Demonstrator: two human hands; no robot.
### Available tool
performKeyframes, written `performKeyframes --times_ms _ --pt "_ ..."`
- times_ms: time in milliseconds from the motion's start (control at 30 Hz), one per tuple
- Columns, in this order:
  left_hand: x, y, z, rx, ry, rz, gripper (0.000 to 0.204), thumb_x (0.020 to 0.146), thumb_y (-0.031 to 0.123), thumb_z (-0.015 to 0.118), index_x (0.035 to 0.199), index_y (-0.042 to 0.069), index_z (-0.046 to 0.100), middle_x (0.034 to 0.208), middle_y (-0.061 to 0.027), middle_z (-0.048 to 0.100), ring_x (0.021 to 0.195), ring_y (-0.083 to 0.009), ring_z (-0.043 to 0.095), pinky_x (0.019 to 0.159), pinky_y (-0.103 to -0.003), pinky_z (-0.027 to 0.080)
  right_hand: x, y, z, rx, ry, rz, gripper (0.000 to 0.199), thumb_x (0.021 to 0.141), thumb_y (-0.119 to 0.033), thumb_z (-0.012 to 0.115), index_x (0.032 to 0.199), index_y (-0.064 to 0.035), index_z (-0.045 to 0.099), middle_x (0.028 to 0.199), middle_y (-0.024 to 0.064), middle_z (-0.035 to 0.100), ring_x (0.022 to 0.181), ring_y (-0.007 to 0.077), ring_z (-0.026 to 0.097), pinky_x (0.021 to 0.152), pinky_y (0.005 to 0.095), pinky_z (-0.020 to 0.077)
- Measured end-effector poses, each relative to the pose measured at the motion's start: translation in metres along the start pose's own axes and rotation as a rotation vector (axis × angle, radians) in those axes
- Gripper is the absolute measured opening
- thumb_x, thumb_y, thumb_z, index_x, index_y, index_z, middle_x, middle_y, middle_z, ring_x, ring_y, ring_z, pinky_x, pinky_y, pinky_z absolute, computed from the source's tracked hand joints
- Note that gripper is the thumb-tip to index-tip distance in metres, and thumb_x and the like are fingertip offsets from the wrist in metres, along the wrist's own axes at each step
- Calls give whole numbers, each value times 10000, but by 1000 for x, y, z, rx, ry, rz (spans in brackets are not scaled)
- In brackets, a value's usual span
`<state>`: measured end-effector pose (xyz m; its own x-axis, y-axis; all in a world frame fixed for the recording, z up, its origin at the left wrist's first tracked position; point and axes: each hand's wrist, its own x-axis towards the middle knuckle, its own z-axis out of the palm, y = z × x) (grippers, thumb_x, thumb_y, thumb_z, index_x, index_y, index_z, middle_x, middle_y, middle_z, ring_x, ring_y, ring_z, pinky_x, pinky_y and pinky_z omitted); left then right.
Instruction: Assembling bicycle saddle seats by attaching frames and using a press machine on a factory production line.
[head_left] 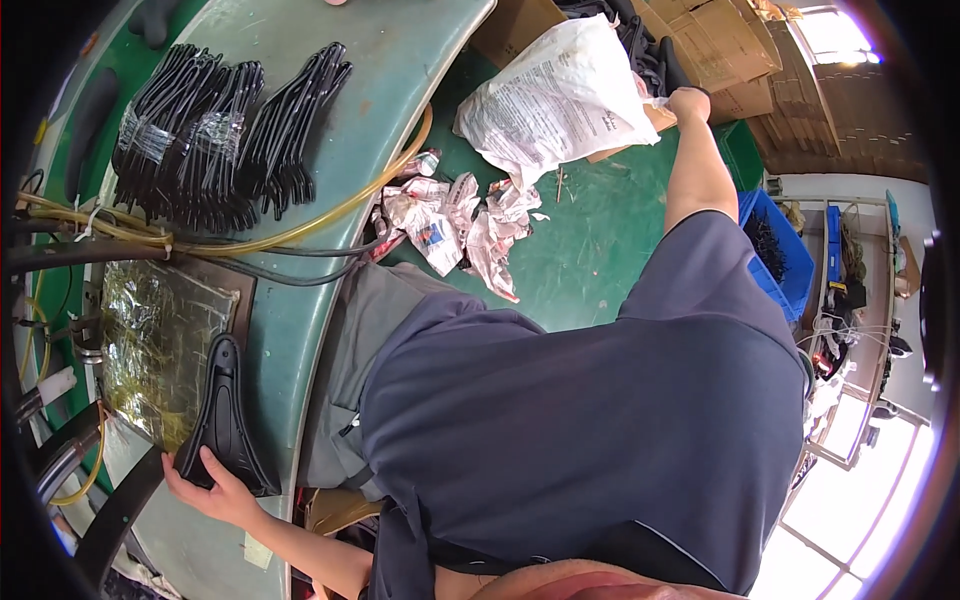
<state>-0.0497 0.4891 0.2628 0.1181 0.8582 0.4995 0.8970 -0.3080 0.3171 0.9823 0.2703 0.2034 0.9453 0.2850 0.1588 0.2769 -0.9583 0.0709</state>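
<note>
At the near edge of the pale green curved worktable point(400, 60), my left hand point(205, 485) has its fingers clenched round the wide back end of a black plastic bike saddle point(225, 420), which lies flat on the tabletop w/ its nose pointing away from me, beside a crinkly foil-covered plate point(160, 345). My right hand point(688, 103) is stretched far out past the table, down at the floor side, by a white printed plastic bag point(560, 100) and brown cardboard boxes point(720, 45); can't tell if those fingers are closed on anything. Progress, as I judge it: one saddle on the table, in hand. Further up the table sit bundles of black bent wire rails point(220, 135), prob. untouched. Crumpled paper wrappers point(450, 225) litter the green floor just off the table edge, so some unpacking looks done.
</note>
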Motion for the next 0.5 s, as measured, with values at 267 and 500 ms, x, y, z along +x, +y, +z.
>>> performKeyframes --times_ms 267,500 --pt "-16 -23 -1 45 21 -54 581 974 204 820 1459 -13 585 1422 -192 636 1333 -351 595 1181 -456 427 37 23 107 -148 -121 42 536 975 -522 564 1239 -128 812 1330 162 761 1241 329 733 1027 490 568" --pt "4 1 -9 -41 12 -120 660 854 197 895 1428 45 606 1400 -204 615 1297 -395 597 1114 -481 484 0 -163 143 756 -332 -639 553 1132 -313 468 1621 -58 494 1667 141 491 1514 344 474 1304 445 278"
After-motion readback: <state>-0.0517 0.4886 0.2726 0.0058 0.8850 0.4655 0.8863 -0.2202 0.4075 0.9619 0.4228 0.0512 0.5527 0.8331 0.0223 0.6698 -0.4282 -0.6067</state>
